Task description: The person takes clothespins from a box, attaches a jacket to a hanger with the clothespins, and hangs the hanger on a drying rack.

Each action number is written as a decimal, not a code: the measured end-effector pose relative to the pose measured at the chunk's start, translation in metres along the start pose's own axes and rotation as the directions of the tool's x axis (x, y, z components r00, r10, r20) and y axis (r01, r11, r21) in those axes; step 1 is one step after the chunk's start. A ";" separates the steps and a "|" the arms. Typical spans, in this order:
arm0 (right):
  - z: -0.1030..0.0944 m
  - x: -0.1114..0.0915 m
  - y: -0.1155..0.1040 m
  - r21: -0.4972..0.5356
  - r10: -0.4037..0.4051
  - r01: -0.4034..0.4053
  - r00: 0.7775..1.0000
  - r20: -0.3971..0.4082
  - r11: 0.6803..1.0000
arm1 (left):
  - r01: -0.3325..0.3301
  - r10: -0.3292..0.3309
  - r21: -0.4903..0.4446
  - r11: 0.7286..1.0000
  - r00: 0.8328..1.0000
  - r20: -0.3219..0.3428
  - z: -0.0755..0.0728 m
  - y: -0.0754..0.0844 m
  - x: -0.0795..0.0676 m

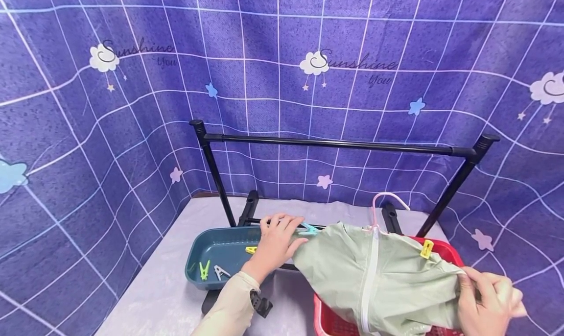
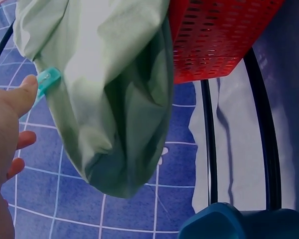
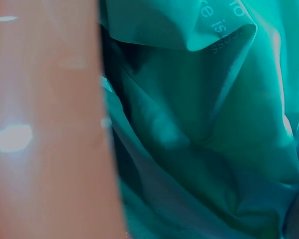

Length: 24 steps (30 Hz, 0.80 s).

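A light green zip jacket (image 1: 339,267) hangs on a pink hanger (image 1: 374,211), its white zip running down the middle. My left hand (image 1: 277,238) pinches a turquoise clothespin (image 1: 310,228) at the jacket's left shoulder; in the left wrist view the thumb lies against this clothespin (image 2: 49,79). A yellow clothespin (image 1: 426,249) sits on the right shoulder. My right hand (image 1: 486,299) grips the sleeve at the right, pulling the cloth outward. Folds of the jacket (image 3: 199,114) with printed letters fill much of the right wrist view.
Behind the jacket stands a black rack with a top bar (image 1: 335,142). A red basket (image 1: 323,316) sits below the jacket. At the left, a blue bin (image 1: 194,262) holds a green clothespin (image 1: 204,270), a grey clothespin (image 1: 222,272) and a yellow clothespin (image 1: 251,250).
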State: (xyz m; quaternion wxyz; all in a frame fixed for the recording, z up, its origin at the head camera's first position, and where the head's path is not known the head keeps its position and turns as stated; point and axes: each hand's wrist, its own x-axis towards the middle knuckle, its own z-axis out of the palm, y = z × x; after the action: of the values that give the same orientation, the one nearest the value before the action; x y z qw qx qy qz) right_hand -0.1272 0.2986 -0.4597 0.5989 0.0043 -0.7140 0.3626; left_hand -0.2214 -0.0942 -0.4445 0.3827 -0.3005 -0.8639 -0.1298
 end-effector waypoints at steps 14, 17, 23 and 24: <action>-0.001 0.015 -0.045 0.053 0.052 -0.052 0.999 -0.006 0.997 | 0.157 -0.148 -0.061 0.986 0.981 0.122 0.006 -0.001 -0.007; -0.001 0.015 -0.045 0.054 0.052 -0.052 0.999 -0.006 0.997 | 0.161 -0.152 -0.046 0.986 0.974 0.169 0.008 0.000 -0.008; -0.004 0.010 -0.024 0.036 0.062 -0.063 0.998 0.014 0.997 | 0.158 -0.141 -0.061 0.986 0.965 0.223 0.011 0.003 -0.007; -0.005 0.009 -0.019 0.032 0.068 -0.069 0.997 0.020 0.997 | 0.156 -0.136 -0.070 0.985 0.964 0.227 0.011 0.004 -0.007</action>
State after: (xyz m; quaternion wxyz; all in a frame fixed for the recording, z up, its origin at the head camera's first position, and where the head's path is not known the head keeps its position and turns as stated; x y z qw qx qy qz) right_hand -0.1170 0.2905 -0.4419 0.5793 -0.0069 -0.7133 0.3943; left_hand -0.2220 -0.0887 -0.4569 0.2600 -0.2649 -0.9146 -0.1607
